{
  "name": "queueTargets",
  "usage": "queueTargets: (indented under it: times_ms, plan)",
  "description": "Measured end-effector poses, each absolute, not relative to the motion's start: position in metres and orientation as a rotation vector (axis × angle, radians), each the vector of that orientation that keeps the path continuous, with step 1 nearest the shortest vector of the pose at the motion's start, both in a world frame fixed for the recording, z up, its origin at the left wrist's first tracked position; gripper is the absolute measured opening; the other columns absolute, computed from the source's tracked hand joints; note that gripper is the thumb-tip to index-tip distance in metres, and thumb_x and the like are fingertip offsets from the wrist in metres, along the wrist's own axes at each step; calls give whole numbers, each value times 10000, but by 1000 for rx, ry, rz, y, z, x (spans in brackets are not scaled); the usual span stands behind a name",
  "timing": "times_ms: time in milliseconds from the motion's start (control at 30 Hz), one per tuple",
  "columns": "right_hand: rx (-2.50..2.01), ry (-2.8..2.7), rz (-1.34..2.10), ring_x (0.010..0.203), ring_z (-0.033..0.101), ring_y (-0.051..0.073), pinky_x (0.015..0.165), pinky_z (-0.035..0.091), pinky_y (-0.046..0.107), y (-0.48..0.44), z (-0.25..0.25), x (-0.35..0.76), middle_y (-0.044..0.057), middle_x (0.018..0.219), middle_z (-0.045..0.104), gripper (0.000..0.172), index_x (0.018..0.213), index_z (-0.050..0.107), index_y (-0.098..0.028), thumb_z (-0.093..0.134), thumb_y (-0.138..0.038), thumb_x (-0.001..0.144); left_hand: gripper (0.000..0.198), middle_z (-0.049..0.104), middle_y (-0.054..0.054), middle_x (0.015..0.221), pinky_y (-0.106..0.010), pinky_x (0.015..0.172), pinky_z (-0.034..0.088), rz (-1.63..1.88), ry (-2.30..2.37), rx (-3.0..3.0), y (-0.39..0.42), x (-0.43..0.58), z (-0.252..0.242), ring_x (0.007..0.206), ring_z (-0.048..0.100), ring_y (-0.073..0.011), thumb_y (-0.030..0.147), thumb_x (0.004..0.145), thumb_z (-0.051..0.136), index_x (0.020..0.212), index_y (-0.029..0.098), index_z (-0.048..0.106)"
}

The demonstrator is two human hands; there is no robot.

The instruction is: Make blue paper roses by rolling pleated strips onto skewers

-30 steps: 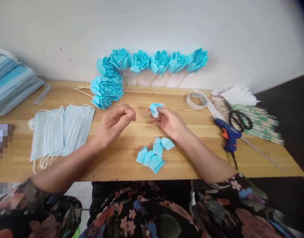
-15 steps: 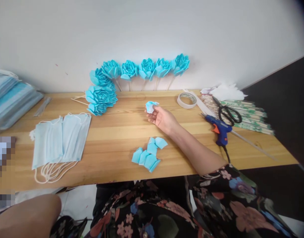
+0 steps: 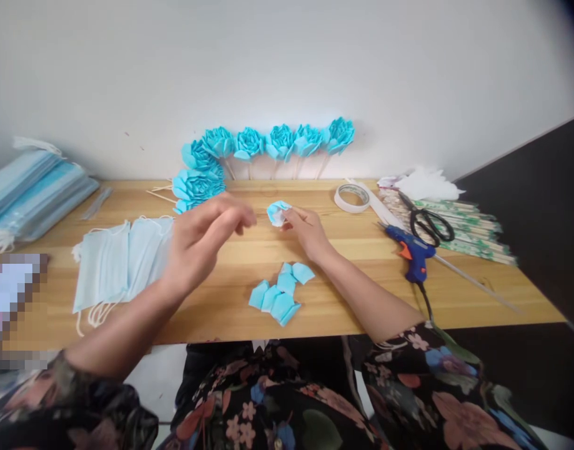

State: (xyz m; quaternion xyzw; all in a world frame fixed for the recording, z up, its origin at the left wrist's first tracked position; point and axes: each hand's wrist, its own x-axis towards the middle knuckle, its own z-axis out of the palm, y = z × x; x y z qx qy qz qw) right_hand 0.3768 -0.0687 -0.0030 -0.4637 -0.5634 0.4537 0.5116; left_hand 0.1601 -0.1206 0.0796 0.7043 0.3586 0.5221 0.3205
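Note:
My right hand [image 3: 305, 230] pinches a small blue and white curled piece [image 3: 278, 213] above the middle of the table. To its left, my left hand [image 3: 209, 237] is raised over the table with its fingers curled and blurred; whether anything is between the fingertips cannot be made out. Several loose blue petal pieces [image 3: 280, 300] lie nearer the front edge, below my hands. Behind my hands, blue flowers [image 3: 280, 142] on thin sticks lean along the wall, and more of them [image 3: 197, 185] lie at the left, partly covered by my left hand.
Face masks [image 3: 103, 262] lie at the left beside a bagged mask stack [image 3: 38, 194]. To the right are a tape roll [image 3: 352, 197], a blue glue gun [image 3: 414, 250] with a cord, black scissors [image 3: 431, 226] and wrapped sticks [image 3: 474, 231]. The table's front edge is near my body.
My left hand has come up from the lower left to the middle. My right hand has turned and shifted slightly down with the curled piece. The camera view has tilted a little.

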Motion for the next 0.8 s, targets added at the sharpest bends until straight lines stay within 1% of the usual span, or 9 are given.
queueTargets:
  times_ms: [33, 100, 200, 300, 433, 533, 633, 700, 800]
  plan:
    - [-1124, -1394, 1046, 701, 605, 150, 726, 493, 283, -70, -1, 377, 9, 713, 653, 376, 703, 646, -193, 563, -513, 883, 276, 693, -41, 877, -292, 704, 534, 1341, 990, 1810, -108, 163, 72, 776, 626, -150, 426, 969, 586, 864, 195, 695]
    - [-1146, -1450, 970, 714, 601, 154, 733, 473, 281, -74, 3, 378, 1, 691, 633, 361, 686, 624, -198, 548, -481, 897, 247, 699, -42, 911, -265, 649, 497, 1236, 1083, 1729, -83, 169, 56, 756, 612, -142, 416, 903, 647, 980, 184, 689]
    - [-1176, -1515, 903, 719, 589, 156, 709, 444, 274, -78, 11, 378, 4, 694, 637, 340, 687, 624, -198, 537, -446, 903, 373, 710, -61, 948, -276, 693, 492, 1043, 1117, 1764, -60, 177, 34, 822, 631, -167, 433, 820, 706, 1068, 156, 678]
    - [-1177, -1558, 865, 704, 576, 154, 689, 432, 272, -80, 13, 377, 1, 700, 643, 319, 706, 639, -198, 542, -435, 896, 386, 713, -49, 878, -292, 727, 487, 966, 1082, 1753, -54, 185, 23, 790, 631, -166, 475, 799, 705, 1006, 150, 687]
    - [-1176, -1579, 873, 717, 607, 164, 704, 456, 283, -79, 10, 376, 5, 736, 685, 314, 760, 692, -195, 575, -458, 884, 362, 707, -31, 799, -280, 705, 481, 1039, 1001, 1609, -54, 193, 20, 727, 620, -148, 495, 767, 731, 883, 156, 680]
    - [-1120, -1610, 1004, 862, 679, 198, 807, 502, 312, -74, 11, 381, 30, 910, 762, 279, 933, 757, -200, 647, -443, 852, 317, 685, -16, 742, -262, 670, 466, 1100, 1006, 1525, -52, 194, 22, 693, 602, -136, 461, 737, 741, 811, 161, 676]
    - [-1051, -1602, 1205, 1008, 695, 211, 882, 520, 331, -66, 18, 390, 53, 1081, 775, 367, 1125, 751, -226, 694, -438, 831, 269, 670, -6, 716, -244, 621, 440, 1170, 1058, 1496, -51, 190, 23, 663, 568, -125, 426, 732, 726, 778, 166, 674]
    - [-1061, -1537, 1276, 985, 695, 196, 839, 529, 313, -60, 24, 394, 57, 1061, 775, 377, 1123, 755, -231, 677, -471, 843, 264, 662, -3, 701, -239, 599, 428, 1199, 1085, 1502, -51, 187, 22, 644, 551, -120, 426, 743, 716, 771, 167, 672]
    - [-1092, -1478, 1316, 897, 682, 176, 755, 524, 282, -55, 29, 391, 64, 969, 764, 395, 1015, 771, -208, 642, -544, 853, 268, 662, -6, 695, -244, 606, 436, 1211, 1109, 1535, -54, 185, 20, 634, 559, -122, 428, 769, 699, 789, 162, 678]
